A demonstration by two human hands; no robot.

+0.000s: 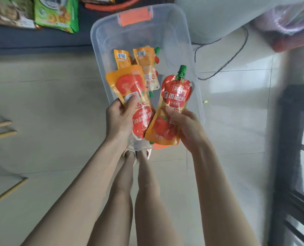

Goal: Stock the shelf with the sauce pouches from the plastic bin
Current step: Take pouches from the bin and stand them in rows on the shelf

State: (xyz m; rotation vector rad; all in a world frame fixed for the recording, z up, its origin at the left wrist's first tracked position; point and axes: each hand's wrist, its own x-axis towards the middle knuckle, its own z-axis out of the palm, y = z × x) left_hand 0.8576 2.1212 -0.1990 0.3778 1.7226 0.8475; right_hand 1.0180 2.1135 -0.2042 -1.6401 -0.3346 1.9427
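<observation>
1. While I watch through the head camera, the left hand (120,118) grips one sauce pouch (129,86) above the near end of the plastic bin (94,36). Thumb across the front, fingers curled behind.
2. That pouch is upside down: the orange tomato end points far and the red printed end points near, down by the wrist.
3. Over to the right hand (186,126), which pinches a second pouch (172,103) around its middle, thumb on the label. This one stands upright, with its green cap (182,70) pointing to the far side.
4. Both held pouches sit side by side, lower edges overlapping or just touching; I cannot tell which.
5. Farther in, two more orange pouches (147,68) lie flat on the bin's clear floor, barcodes facing up, partly tucked behind the left-hand pouch. Small green caps show at their edges.
6. An orange latch (135,16) marks the bin's far rim. The bin rests on pale floor tiles (49,103).
7. Bare legs (129,192) run down the middle of the view, feet just at the bin's near edge.
8. Far left, green and brown snack packets (57,13) sit on a dark surface.
9. To the right of the bin, a thin black cable (224,65) loops across the tiles.
10. Light wooden sticks (0,125) poke in from the left edge, and a dark frame (298,157), blurred, fills the right edge.
</observation>
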